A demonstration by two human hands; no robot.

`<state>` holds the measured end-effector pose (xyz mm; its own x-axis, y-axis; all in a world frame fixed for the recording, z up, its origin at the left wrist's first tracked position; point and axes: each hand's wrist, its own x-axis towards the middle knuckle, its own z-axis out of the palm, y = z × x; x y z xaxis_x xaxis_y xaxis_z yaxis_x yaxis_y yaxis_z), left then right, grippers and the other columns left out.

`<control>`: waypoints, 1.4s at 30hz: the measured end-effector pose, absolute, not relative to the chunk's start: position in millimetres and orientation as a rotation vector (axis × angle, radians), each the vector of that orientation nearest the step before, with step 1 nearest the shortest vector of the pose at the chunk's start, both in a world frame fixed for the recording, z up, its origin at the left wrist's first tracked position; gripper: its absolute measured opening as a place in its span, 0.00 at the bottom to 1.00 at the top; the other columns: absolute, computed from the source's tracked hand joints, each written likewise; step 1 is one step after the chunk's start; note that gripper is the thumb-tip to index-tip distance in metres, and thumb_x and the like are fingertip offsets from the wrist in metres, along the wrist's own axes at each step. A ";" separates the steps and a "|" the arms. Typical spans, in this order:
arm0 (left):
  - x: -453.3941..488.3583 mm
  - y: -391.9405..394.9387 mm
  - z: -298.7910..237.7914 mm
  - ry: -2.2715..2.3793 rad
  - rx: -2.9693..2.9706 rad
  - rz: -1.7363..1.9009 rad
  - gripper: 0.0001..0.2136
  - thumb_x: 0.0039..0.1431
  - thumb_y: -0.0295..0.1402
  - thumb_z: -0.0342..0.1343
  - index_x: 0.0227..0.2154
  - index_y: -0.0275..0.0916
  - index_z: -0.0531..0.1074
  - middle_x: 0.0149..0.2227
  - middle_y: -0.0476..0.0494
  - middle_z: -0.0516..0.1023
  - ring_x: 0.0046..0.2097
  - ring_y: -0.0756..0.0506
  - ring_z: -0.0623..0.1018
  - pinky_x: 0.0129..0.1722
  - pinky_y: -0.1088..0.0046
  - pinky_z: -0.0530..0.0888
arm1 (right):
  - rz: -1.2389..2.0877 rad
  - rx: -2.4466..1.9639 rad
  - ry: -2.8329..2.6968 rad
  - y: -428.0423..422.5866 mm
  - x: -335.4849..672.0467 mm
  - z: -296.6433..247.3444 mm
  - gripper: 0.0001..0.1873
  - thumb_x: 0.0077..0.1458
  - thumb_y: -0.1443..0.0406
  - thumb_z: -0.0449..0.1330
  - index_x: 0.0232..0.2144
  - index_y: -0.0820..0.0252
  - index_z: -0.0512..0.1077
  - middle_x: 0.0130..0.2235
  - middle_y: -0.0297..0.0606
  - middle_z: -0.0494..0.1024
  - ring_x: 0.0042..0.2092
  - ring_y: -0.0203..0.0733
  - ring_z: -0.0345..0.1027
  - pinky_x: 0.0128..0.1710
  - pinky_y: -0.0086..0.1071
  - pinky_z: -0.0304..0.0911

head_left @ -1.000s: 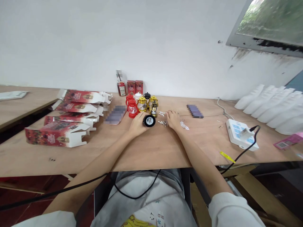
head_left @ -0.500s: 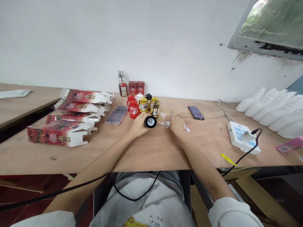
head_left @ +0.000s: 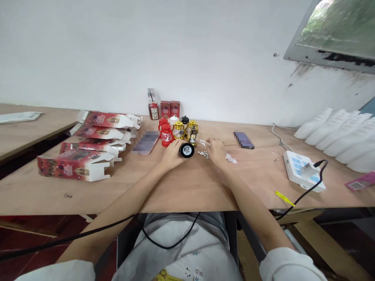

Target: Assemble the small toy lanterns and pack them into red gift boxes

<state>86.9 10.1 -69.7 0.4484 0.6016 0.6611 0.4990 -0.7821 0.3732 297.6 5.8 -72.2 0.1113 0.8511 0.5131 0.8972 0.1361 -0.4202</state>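
Note:
My left hand (head_left: 172,153) is wrapped around a small black lantern (head_left: 186,150), tipped so that its round base with a pale disc faces me. Over the small parts to its right, my right hand (head_left: 216,151) has its fingers bent and pressed together. Their tips touch down by a few small white pieces (head_left: 202,142), and whatever they pinch is hidden. Small round button-like discs (head_left: 203,154) lie between the hands. Behind my left hand stand several little lanterns: red (head_left: 167,136), gold (head_left: 178,130), white, black and a dark bronze one (head_left: 193,136).
Flattened red-and-white cartons (head_left: 76,166) lie at left. Two red boxes (head_left: 170,108) and a bottle (head_left: 153,110) stand by the wall. Blurred phone-like slabs (head_left: 244,139) flank the work. A power strip (head_left: 301,169), cable, yellow tag (head_left: 284,198) and white stacked pieces (head_left: 336,136) occupy the right.
My right hand has shifted slightly up and left, its fingers drawn in toward the white pieces. The left hand still holds the black lantern in place. The view has turned a little.

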 end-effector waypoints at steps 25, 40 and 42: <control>83.5 16.7 -74.5 1.260 2.568 1.292 0.15 0.49 0.36 0.59 0.40 0.39 0.67 0.40 0.41 0.73 0.44 0.41 0.73 0.42 0.65 0.70 | 0.560 -0.868 -1.522 -17.1 250.5 -66.4 0.07 0.44 0.58 0.66 0.24 0.55 0.76 0.29 0.33 0.77 0.34 0.38 0.70 0.39 0.35 0.67; 84.2 15.9 -73.2 1.282 2.596 1.274 0.15 0.50 0.37 0.58 0.40 0.37 0.66 0.40 0.40 0.73 0.43 0.41 0.73 0.41 0.66 0.70 | -0.221 -0.749 -1.861 -15.0 251.2 -79.4 0.09 0.61 0.65 0.52 0.33 0.58 0.72 0.32 0.39 0.77 0.36 0.37 0.70 0.38 0.32 0.67; 84.8 15.2 -73.1 1.276 2.612 1.268 0.15 0.51 0.36 0.58 0.41 0.37 0.66 0.40 0.40 0.73 0.43 0.41 0.73 0.41 0.66 0.69 | -0.267 -0.749 -1.861 -16.7 250.4 -78.4 0.09 0.61 0.65 0.52 0.33 0.59 0.71 0.32 0.40 0.76 0.35 0.38 0.69 0.38 0.32 0.66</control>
<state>84.8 15.2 -73.1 0.3566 0.6507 0.6703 0.6746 -0.6757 0.2971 250.4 -16.7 -78.4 -0.2411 0.3706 0.8970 0.6079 0.7781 -0.1581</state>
